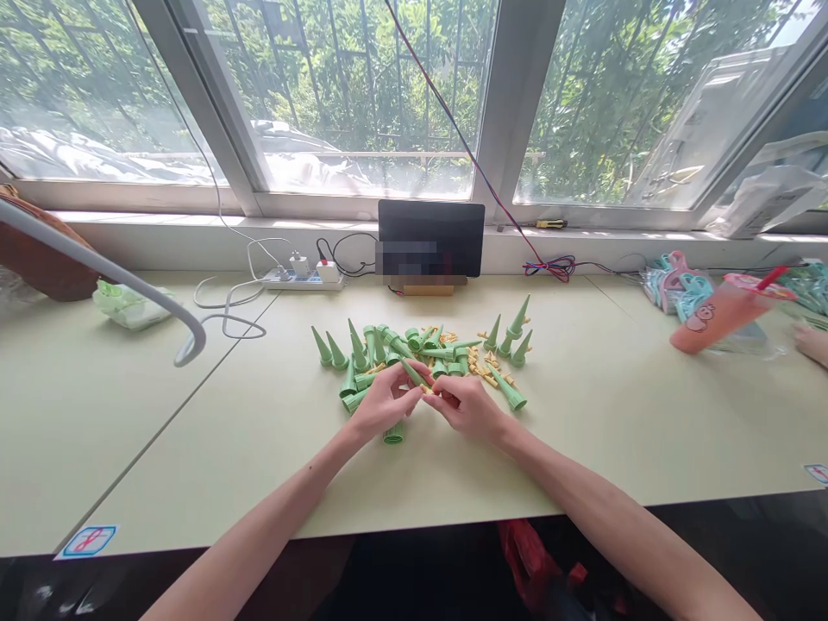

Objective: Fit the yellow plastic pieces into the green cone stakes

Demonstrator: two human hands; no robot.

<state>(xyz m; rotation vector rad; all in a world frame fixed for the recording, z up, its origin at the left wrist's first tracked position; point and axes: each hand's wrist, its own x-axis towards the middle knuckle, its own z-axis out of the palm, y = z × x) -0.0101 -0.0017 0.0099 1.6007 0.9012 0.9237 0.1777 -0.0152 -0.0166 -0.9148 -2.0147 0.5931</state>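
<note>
A heap of several green plastic cone spikes (388,345) and small yellow parts (482,364) lies on the pale table (259,431). My left hand (381,404) is closed around one green cone (414,373), held tip-up just in front of the heap. My right hand (467,405) meets it from the right, fingers pinched on a small yellow piece (428,389) at the cone's end. Another green cone (393,433) lies under my left hand. Some cones (517,323) stand upright at the heap's right.
A dark tablet (430,239) leans on the windowsill behind the heap, with a power strip (304,277) and cables to its left. A grey curved tube (116,276) arcs over the left. A pink cup (724,315) lies at the right, near another person's hand (812,342).
</note>
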